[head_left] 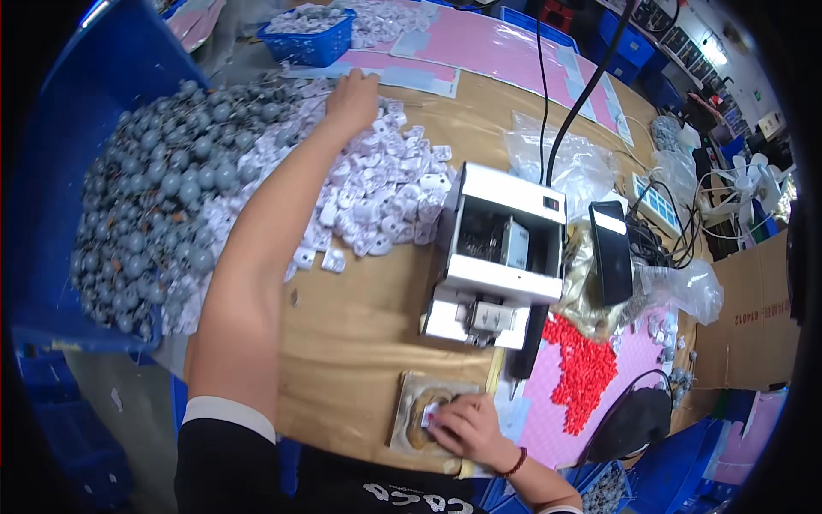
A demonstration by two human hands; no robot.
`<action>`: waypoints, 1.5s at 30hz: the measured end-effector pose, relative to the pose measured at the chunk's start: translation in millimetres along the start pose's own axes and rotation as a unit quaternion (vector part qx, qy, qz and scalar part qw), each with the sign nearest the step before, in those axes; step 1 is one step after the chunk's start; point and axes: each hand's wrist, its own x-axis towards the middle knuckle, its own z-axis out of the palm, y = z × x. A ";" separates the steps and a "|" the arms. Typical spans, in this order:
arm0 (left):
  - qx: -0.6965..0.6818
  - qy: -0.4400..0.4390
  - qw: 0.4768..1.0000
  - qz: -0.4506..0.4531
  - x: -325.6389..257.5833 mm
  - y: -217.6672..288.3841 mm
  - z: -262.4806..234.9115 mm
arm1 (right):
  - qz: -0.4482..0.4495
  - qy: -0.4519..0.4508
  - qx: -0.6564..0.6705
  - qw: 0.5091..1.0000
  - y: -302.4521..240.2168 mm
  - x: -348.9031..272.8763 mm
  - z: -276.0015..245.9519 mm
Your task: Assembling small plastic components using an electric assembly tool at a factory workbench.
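Observation:
My left hand (353, 101) reaches out to the far side of a heap of small white plastic parts (385, 188). Its fingers bend down out of sight behind the knuckles, so what they touch is hidden. Close to my body, my right hand (469, 426) is closed on a small white plastic part (429, 416), above a square plate (407, 403) with a brownish ring on it. A dark red bead bracelet circles that wrist. Between the hands stands a white metal bench machine (501, 248) with an open top.
Grey round-headed parts with wires (171, 171) spill from a big blue bin (60, 171) at left. Red small pieces (585, 373) lie on a pink mat to the right, near a black phone (610, 253). A blue basket (312, 43) stands far back; black cables hang down behind the machine.

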 end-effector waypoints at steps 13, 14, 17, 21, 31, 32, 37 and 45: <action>-0.258 0.017 0.961 0.097 -54.3 38.7 -132.7 | 0.084 0.182 0.110 0.974 22.5 26.7 -81.2; -0.333 -0.038 0.940 0.065 -78.6 55.2 -168.4 | 0.032 0.176 0.077 0.981 17.1 41.5 -88.1; -0.531 -0.180 0.826 0.059 -153.3 85.7 -245.9 | -0.093 0.181 -0.014 0.979 -10.0 89.8 -98.6; -0.614 -0.262 0.735 0.116 -236.6 121.9 -292.2 | -0.037 0.072 0.121 0.989 -44.5 115.2 -83.1; -0.758 -0.316 0.570 -0.014 -401.5 111.6 -227.5 | 0.348 -0.194 0.506 0.765 -50.9 18.4 -47.7; -0.756 -0.322 0.571 0.000 -411.7 109.4 -216.0 | 0.350 -0.191 0.461 0.793 -48.8 10.4 -45.4; -0.500 -0.188 0.842 0.078 -444.1 139.3 -190.7 | 0.093 -0.103 0.031 0.990 -34.2 1.1 -18.9; -0.431 -0.177 0.871 0.155 -447.2 162.5 -174.9 | -0.020 -0.089 -0.159 0.983 -32.3 8.2 -10.1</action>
